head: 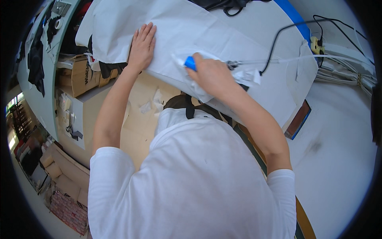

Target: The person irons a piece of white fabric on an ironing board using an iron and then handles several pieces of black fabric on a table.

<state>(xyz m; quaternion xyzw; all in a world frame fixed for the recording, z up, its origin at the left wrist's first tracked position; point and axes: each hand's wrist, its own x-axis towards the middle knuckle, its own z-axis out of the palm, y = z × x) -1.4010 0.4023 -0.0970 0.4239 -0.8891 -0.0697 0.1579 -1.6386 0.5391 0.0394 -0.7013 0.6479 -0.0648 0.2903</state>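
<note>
My left hand [142, 47] lies flat on a broad white cloth [179, 27], fingers stretched out and holding nothing. The cloth spreads over a white-covered table [277, 98] and hangs past its left end. My right hand [213, 74] grips the blue handle [190, 63] of what looks like a steam iron, over the near part of the cloth. Its base is blurred and mostly hidden by the hand. A clear hose [301, 57] leads from the tool to the right. A black cord [276, 37] arches up from beside the tool.
Scissors [233, 12] and black fabric [219, 3] lie at the table's far edge. A yellow power socket [317, 44] and bundled pipes [343, 73] are at right. To the left stand a cardboard box [85, 76], a pale green table [44, 110] with black scraps, and a sofa [67, 170].
</note>
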